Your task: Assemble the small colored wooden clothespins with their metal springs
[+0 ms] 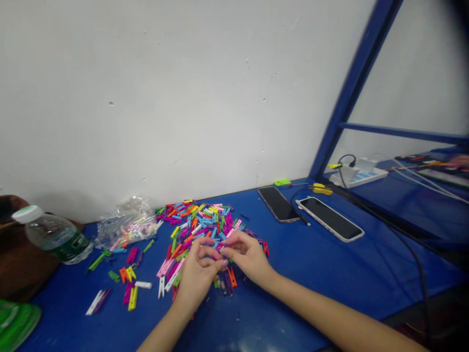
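A heap of small coloured clothespins (200, 222) lies on the blue table (315, 274) against the white wall. My left hand (198, 276) and my right hand (249, 256) meet over the near edge of the heap. Their fingertips are pinched together around a small coloured clothespin (219, 249), mostly hidden by the fingers. More pins lie scattered to the left, among them a white one (95, 302) and a yellow one (132, 298).
A clear plastic bag (126, 225) holding more pins lies left of the heap, beside a tipped water bottle (54, 237). Two phones (278, 204) (330, 218) lie face up to the right. A black cable (403, 239), a power strip (359, 176) and a blue frame post (351, 88) stand further right.
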`<move>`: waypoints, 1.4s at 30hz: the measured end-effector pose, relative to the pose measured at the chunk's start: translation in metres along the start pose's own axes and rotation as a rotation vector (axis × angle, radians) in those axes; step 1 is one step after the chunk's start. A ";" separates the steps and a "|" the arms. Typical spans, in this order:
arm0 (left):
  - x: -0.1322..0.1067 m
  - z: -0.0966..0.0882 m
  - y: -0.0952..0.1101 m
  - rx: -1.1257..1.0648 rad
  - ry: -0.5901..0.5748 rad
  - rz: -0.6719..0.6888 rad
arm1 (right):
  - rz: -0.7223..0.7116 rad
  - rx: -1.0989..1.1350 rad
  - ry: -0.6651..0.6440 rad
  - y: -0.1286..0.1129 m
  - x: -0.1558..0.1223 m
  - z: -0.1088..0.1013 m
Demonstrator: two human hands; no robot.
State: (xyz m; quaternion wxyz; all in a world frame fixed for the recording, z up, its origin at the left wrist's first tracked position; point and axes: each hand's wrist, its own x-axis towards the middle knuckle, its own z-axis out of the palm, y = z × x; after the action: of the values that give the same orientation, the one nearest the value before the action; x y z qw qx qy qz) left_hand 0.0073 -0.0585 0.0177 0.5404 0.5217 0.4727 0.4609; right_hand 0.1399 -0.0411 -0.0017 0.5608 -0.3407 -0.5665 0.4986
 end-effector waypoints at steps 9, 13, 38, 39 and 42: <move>0.004 -0.002 0.001 0.014 0.002 -0.001 | 0.115 0.113 0.012 -0.003 0.007 -0.003; 0.006 -0.004 0.005 0.069 0.076 0.071 | 0.140 0.149 0.024 -0.010 0.009 -0.004; 0.008 -0.010 0.005 0.226 0.099 0.190 | 0.074 -0.065 -0.111 -0.007 0.007 -0.005; 0.008 -0.009 0.005 0.213 0.112 0.189 | 0.065 -0.099 -0.115 -0.008 0.007 -0.006; 0.008 -0.009 0.005 0.168 0.118 0.182 | 0.024 -0.203 -0.112 -0.010 0.005 -0.007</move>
State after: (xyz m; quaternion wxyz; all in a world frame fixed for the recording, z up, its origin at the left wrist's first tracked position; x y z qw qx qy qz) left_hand -0.0004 -0.0495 0.0228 0.4221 0.5778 0.4914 0.4964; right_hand 0.1477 -0.0376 0.0089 0.4846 -0.3741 -0.6405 0.4636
